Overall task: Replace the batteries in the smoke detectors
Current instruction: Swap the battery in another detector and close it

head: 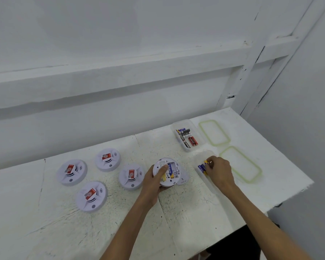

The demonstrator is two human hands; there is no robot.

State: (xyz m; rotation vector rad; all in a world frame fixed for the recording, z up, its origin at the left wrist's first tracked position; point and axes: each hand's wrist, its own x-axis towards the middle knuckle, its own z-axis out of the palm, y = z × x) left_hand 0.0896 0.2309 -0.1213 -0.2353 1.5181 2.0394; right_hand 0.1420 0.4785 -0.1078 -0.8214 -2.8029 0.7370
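Landmark for all positions: the open detector (166,171), lying back-up on the white tabletop (45,231) a little right of centre. Well to its left lie four closed detectors (71,172), face up, each with a red label, set in a loose cluster and apart from one another; the nearest of them sits just beside the landmark's left edge. The left hand (154,182) holds the open detector from its left and near side, its grip closed around the rim with the thumb laid across the back. A blue battery (170,169) sits in the exposed compartment, with a yellow patch showing beside it. A loose white cover (183,178) lies against the landmark's right edge, partly under it. Just right of the landmark stands a clear near container (200,156) holding blue-and-yellow batteries (202,168); the right hand (220,171) reaches into it, its grip narrow, fingertips pinched on the yellow end of one battery. Beyond the landmark and to its right stands a clear far container (176,126) holding black and red batteries. Farthest right of the landmark lie two clear lids (214,132) with green seals, flat on the tabletop, one behind the other.
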